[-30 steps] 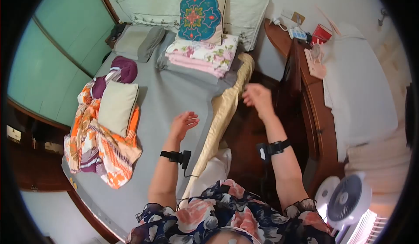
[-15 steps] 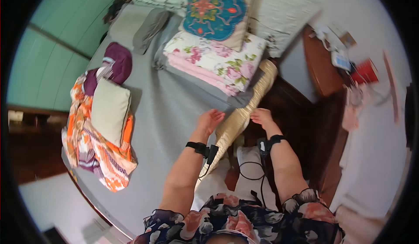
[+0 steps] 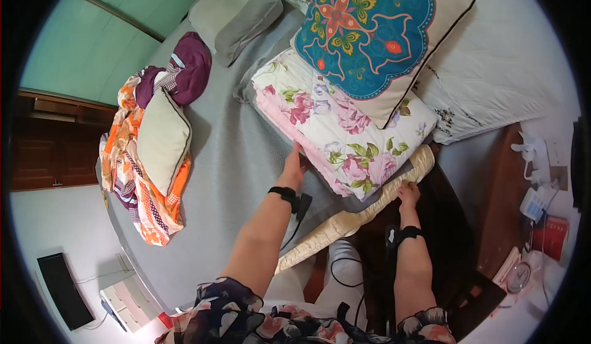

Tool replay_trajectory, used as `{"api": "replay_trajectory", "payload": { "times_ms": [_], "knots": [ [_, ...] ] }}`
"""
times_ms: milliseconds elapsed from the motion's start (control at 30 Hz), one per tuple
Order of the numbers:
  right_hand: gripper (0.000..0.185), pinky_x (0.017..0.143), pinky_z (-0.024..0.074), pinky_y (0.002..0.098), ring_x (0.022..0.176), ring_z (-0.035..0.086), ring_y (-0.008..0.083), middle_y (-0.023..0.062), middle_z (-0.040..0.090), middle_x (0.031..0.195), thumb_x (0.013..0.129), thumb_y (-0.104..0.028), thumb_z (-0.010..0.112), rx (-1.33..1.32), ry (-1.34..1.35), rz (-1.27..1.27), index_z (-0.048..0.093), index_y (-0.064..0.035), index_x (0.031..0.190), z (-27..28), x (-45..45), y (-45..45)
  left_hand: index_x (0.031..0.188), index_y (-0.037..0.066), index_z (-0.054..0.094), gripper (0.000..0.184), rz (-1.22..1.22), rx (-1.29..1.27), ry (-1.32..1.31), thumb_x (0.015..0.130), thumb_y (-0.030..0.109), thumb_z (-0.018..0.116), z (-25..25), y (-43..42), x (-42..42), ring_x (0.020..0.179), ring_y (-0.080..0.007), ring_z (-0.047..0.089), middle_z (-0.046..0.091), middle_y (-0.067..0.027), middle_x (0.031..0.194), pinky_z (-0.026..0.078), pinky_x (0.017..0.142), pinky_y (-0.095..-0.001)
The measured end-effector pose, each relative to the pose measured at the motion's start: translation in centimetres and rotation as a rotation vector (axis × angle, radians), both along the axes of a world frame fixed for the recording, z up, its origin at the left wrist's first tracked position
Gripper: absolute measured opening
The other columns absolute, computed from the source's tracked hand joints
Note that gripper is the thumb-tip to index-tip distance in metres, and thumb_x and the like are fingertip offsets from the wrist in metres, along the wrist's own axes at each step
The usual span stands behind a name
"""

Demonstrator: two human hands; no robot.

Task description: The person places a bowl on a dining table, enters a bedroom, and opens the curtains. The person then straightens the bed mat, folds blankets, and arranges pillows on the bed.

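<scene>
My left hand [image 3: 294, 167] is open beside the pink lower edge of a folded floral quilt [image 3: 345, 128], its fingertips at or close to that edge. My right hand [image 3: 407, 194] is by the gold cloth edge [image 3: 360, 221] of the bed, fingers bent; whether it touches the cloth is unclear, and nothing shows in it. A cushion with a blue flower pattern [image 3: 369, 36] leans on top of the quilt. The quilt lies on the grey bed sheet [image 3: 228, 178].
At the left of the bed lie a beige cushion [image 3: 163, 142], an orange patterned cloth [image 3: 154, 218] and a purple cloth [image 3: 194, 73]. A grey pillow [image 3: 237, 18] is farther back. To the right stands a brown wooden desk [image 3: 502, 202] with a small clock [image 3: 517, 277].
The view has moved nearer to the quilt and turned. My left hand has come up to the quilt's edge, and my right hand has come to the gold bed edge.
</scene>
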State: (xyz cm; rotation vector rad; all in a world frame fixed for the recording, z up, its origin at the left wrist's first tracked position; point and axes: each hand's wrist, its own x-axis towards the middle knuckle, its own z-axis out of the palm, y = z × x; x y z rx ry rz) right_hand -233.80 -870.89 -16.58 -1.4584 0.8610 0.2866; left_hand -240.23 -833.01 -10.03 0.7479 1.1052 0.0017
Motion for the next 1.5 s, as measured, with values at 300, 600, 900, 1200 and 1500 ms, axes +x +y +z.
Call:
{"api": "replay_trajectory", "payload": {
  "times_ms": [300, 600, 900, 1200, 1500],
  "knots": [
    [0.078, 0.089, 0.0431, 0.0399, 0.106, 0.052, 0.0341, 0.0225, 0.053, 0.116, 0.061, -0.028, 0.081, -1.008, -0.08, 0.178, 0.045, 0.0019, 0.124, 2.0, 4.2, 2.8, 0.104, 0.009, 0.059, 0.033, 0.263, -0.055, -0.18, 0.086, 0.036, 0.053, -0.9, 0.9, 4.0, 0.087, -0.0165, 0.057, 0.063, -0.0013, 0.094, 0.046, 0.079, -0.0341],
    [0.063, 0.091, 0.0401, 0.0351, 0.104, 0.053, 0.0293, 0.0161, 0.051, 0.119, 0.071, -0.022, 0.072, -0.96, -0.318, 0.335, 0.044, 0.0009, 0.123, -3.0, 5.4, 2.0, 0.114, 0.003, 0.052, 0.033, 0.273, -0.3, -0.345, 0.085, 0.02, 0.05, 0.3, 2.3, 2.3, 0.105, -0.031, 0.055, 0.058, -0.015, 0.112, 0.043, 0.094, -0.0463],
    [0.046, 0.092, 0.0407, 0.0322, 0.103, 0.054, 0.0206, 0.0085, 0.056, 0.113, 0.088, -0.033, 0.04, 0.299, -0.454, 0.098, 0.052, -0.0021, 0.12, -2.2, 5.4, 5.1, 0.113, -0.001, 0.053, 0.035, 0.178, -0.254, -0.58, 0.08, 0.011, 0.055, 3.8, 3.4, 1.2, 0.103, -0.0288, 0.057, 0.06, -0.0129, 0.109, 0.044, 0.094, -0.0425],
    [0.03, 0.056, 0.0515, 0.0297, 0.083, 0.061, 0.0221, 0.015, 0.063, 0.101, 0.082, -0.011, 0.063, -0.403, -0.38, 0.4, 0.06, 0.0005, 0.11, -10.3, 8.7, -7.8, 0.114, -0.003, 0.051, 0.039, 0.088, -0.089, -0.489, 0.078, 0.011, 0.055, 2.2, 6.5, 0.1, 0.1, -0.0278, 0.058, 0.06, -0.0138, 0.108, 0.046, 0.092, -0.0405],
    [0.053, 0.062, 0.0529, 0.0302, 0.083, 0.06, 0.021, 0.0124, 0.058, 0.102, 0.079, -0.028, 0.071, -0.414, -0.03, 0.278, 0.049, 0.0012, 0.119, -4.4, 9.1, -5.3, 0.12, 0.001, 0.048, 0.039, 0.149, -0.132, -0.328, 0.089, 0.023, 0.044, -5.5, 9.6, -0.8, 0.106, -0.0246, 0.055, 0.056, -0.0107, 0.117, 0.046, 0.092, -0.0398]
  ]
}}
